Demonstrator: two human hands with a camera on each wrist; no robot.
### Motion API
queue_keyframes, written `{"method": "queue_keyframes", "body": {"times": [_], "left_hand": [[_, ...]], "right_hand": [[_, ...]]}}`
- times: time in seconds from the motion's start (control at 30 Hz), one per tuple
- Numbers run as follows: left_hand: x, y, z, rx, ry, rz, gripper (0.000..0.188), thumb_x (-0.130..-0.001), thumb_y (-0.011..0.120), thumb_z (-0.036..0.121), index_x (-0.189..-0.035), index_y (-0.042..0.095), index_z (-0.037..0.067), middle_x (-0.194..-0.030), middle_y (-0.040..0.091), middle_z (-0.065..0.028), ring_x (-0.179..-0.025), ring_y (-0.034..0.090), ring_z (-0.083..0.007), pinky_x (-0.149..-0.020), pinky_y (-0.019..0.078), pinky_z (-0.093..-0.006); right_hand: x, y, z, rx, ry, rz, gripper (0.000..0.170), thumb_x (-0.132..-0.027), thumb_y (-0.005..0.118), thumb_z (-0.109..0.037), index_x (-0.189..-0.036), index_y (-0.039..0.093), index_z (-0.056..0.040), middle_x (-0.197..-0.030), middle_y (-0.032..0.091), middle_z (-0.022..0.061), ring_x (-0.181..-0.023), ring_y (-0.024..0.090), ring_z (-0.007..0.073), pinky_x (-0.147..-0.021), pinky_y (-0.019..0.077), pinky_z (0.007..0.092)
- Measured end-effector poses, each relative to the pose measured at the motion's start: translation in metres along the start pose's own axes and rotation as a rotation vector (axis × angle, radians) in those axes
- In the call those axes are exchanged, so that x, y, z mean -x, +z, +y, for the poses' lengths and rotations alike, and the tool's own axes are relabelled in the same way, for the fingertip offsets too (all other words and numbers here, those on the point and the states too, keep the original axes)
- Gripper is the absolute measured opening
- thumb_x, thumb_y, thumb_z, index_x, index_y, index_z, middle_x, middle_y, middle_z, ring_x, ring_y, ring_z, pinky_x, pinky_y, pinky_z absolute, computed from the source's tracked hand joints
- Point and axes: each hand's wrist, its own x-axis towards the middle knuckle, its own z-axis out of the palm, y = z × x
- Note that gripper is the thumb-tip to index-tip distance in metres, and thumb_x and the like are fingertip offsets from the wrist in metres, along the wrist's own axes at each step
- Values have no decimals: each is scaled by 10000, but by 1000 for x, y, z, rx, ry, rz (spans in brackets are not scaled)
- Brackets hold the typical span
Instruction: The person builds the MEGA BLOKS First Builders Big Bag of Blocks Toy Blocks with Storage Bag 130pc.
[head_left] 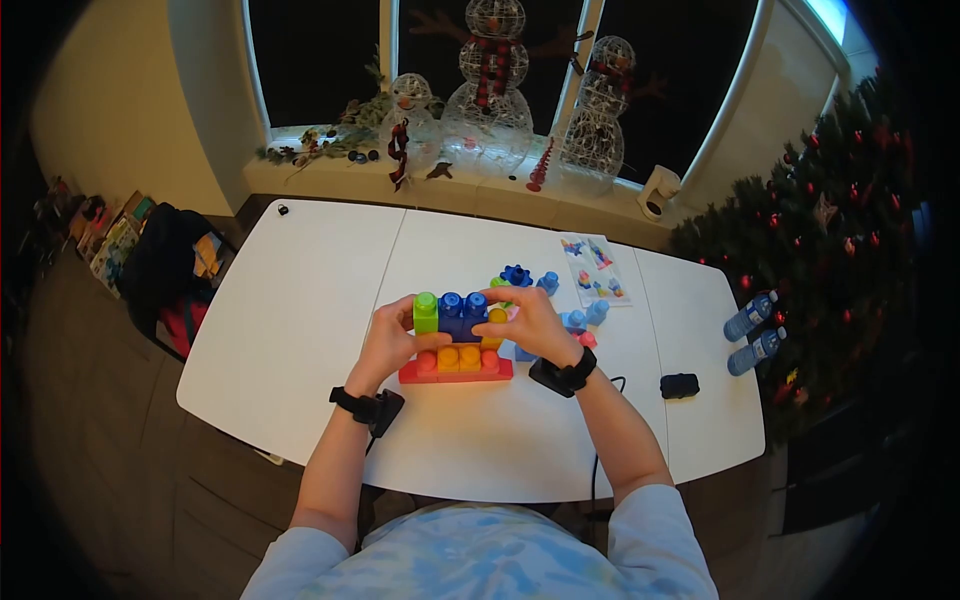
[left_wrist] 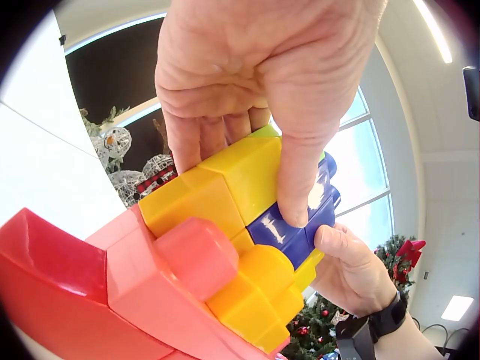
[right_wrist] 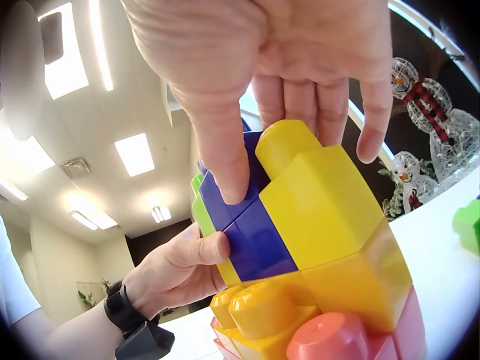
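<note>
A toy-block structure stands on the table, a long blue block (head_left: 462,322) across its upper part. My left hand (head_left: 388,342) pinches the blue block from the left, thumb on its front face and fingers behind. From the right, my right hand (head_left: 535,325) grips the same block, its thumb (right_wrist: 229,176) pressed on the blue face. A green block (head_left: 425,313) stands at the left end. Yellow blocks (right_wrist: 326,206) flank the blue one in the wrist views. Below, orange studs (head_left: 460,357) rise in front, above the red base (head_left: 455,377).
Right of the structure lie loose blocks, including a dark blue gear-like piece (head_left: 516,275) and light blue blocks (head_left: 575,320). Behind them is a picture sheet (head_left: 597,272). A black case (head_left: 679,386) and water bottles (head_left: 752,318) are at the table's right side.
</note>
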Motion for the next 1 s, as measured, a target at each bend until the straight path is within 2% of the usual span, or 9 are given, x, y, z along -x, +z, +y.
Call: {"method": "queue_keyframes", "body": {"times": [0.17, 0.23, 0.33, 0.37, 0.47, 0.57, 0.67, 0.8, 1.0], "left_hand": [[0, 0, -3, -6, 0, 2, 391, -782, 886, -37, -1118, 690, 1, -1016, 733, -29, -941, 696, -123, -877, 594, -303], [-1, 0, -3, 6, 2, 10, 386, -781, 883, -47, -1112, 690, 1, -1014, 733, -29, -941, 691, -124, -875, 591, -305], [0, 0, -5, -4, 4, 13, 380, -782, 880, -51, -1108, 691, 4, -1015, 733, -29, -934, 685, -124, -871, 586, -303], [0, 0, -4, -6, 3, 16, 380, -782, 880, -51, -1108, 691, 4, -1015, 733, -29, -934, 685, -124, -871, 586, -303], [1, -1, 2, 2, -18, 7, 382, -779, 885, -44, -1104, 691, 7, -1011, 728, -25, -919, 679, -119, -862, 585, -296], [1, 0, 2, -33, -53, 13, 383, -778, 893, -29, -1102, 691, 9, -1005, 724, -19, -913, 677, -115, -857, 584, -291], [1, 0, 2, -27, -31, 20, 390, -779, 899, -13, -1110, 694, 9, -999, 723, -12, -907, 676, -110, -858, 587, -290], [1, -3, -3, -28, -36, -8, 457, -784, 896, -3, -1186, 678, -21, -1091, 742, -53, -1014, 708, -141, -923, 593, -304], [1, 1, 2, -19, -10, 12, 412, -776, 909, 4, -1129, 696, 8, -1010, 727, -7, -921, 681, -103, -886, 583, -282]], "right_hand": [[2, 3, 5, -21, -26, 18, 452, -793, 864, -169, -1195, 740, -4, -1050, 779, 156, -976, 740, 251, -904, 553, 340], [-4, -6, 5, 189, 95, -217, 556, -776, 880, -175, -1281, 704, -26, -1125, 767, 161, -973, 740, 271, -913, 558, 360], [-10, -28, 10, 198, -27, -126, 683, -754, 894, -173, -1379, 647, -52, -1231, 738, 164, -1029, 729, 287, -938, 561, 387], [-16, -42, 6, 144, 137, -192, 771, -741, 897, -159, -1446, 597, -73, -1303, 708, 168, -1117, 708, 295, -954, 565, 415], [-34, -58, 37, 188, 71, -261, 736, -740, 897, -186, -1416, 631, -70, -1291, 709, 174, -1141, 702, 281, -948, 569, 424], [-53, -54, 72, 268, 183, -358, 670, -734, 896, -248, -1340, 686, -54, -1246, 725, 189, -1118, 713, 307, -953, 571, 423], [-68, -27, 100, 506, 238, -93, 510, -748, 854, -286, -1161, 748, -7, -1077, 764, 206, -1069, 717, 371, -946, 578, 426], [-82, 3, 131, 734, 235, -130, 367, -781, 807, -252, -1021, 734, 15, -1029, 750, 234, -1033, 721, 385, -922, 588, 453], [-83, 14, 129, 750, 274, -27, 372, -764, 828, -209, -1040, 732, 21, -1110, 732, 256, -986, 730, 393, -900, 597, 428]]}}
